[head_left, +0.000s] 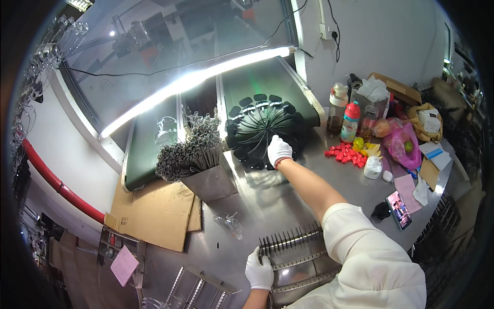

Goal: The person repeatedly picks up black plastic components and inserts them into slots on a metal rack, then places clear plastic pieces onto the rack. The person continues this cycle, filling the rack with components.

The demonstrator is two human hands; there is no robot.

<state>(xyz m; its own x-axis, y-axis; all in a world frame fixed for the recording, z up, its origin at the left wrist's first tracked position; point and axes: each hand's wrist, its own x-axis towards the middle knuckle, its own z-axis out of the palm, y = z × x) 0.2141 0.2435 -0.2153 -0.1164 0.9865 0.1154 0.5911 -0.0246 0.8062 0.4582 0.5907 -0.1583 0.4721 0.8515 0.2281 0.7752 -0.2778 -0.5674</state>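
My right hand, in a white glove, reaches to the middle of a round fan of thin black pieces with flat, rounded ends. Its fingers are drawn together there; what lies between them is hidden. The fan rests at the near end of a green conveyor belt. Close to me, my gloved left hand is closed at the left end of a metal rack. A row of upright dark pins lines the rack's far side.
A metal box full of wire hooks stands left of the fan, beside cardboard. Clear plastic pieces lie on the steel table. Bottles, red small parts, a pink bag and a phone crowd the right.
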